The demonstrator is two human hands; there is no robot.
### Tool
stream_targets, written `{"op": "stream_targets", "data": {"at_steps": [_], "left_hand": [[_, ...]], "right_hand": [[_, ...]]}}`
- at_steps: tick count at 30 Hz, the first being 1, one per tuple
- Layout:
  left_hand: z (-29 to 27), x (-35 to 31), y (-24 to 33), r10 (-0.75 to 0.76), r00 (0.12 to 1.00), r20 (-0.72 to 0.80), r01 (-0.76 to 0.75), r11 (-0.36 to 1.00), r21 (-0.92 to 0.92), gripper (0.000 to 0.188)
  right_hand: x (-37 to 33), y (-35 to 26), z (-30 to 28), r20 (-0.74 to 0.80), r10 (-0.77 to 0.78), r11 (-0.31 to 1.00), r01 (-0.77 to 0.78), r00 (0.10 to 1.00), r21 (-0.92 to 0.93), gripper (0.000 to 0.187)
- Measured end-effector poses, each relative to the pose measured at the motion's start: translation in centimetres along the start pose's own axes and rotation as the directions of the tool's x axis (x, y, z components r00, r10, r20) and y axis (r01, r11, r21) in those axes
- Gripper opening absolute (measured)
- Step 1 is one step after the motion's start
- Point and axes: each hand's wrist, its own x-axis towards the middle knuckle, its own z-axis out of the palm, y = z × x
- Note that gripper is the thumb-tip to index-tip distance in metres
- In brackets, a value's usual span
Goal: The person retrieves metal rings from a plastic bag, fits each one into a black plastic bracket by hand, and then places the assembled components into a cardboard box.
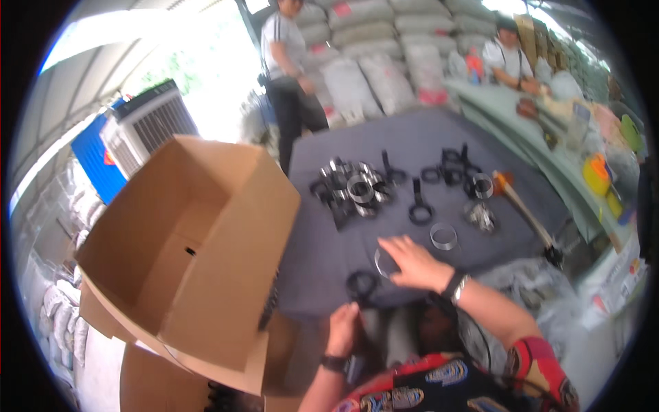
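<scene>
My left hand (342,329) is closed at the table's near edge, around the short handle of a black ring-shaped part (361,284). To its right, my right hand (416,265) has thumb and fingers curved around a thin silvery metal ring (384,262), partly hidden by the hand. Just beyond lies another metal ring (443,236). Farther off rests a black ring with a straight handle (420,211). A heap of black and silvery ring parts (351,187) covers the table's left middle.
A large open cardboard box (233,275) stands left of the grey-covered table (329,257). More black parts (452,168), a small metal clump (480,217) and an orange-headed hammer-like tool (525,213) lie farther right. One person (285,62) stands behind; another (506,62) is at a green table.
</scene>
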Motion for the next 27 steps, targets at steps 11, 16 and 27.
{"op": "stream_targets", "data": {"at_steps": [11,16,27], "left_hand": [[-0.6,0.4,-2.6,-0.055,0.996,0.076,0.069,0.978,-0.197,0.02],[-0.4,0.3,-2.0,-0.078,0.995,0.06,0.088,0.977,-0.194,0.022],[-0.5,0.6,-1.0,-0.041,0.999,0.018,0.044,0.981,-0.19,0.024]], "right_hand": [[0.9,-2.9,-0.7,-0.074,-0.466,0.856,0.429,0.882,-0.288,0.057],[1.8,-3.1,0.5,0.064,-0.419,0.887,0.423,0.906,-0.184,0.064],[7.3,-2.5,3.1,0.564,-0.353,0.936,0.287,0.746,0.205,0.068]]}}
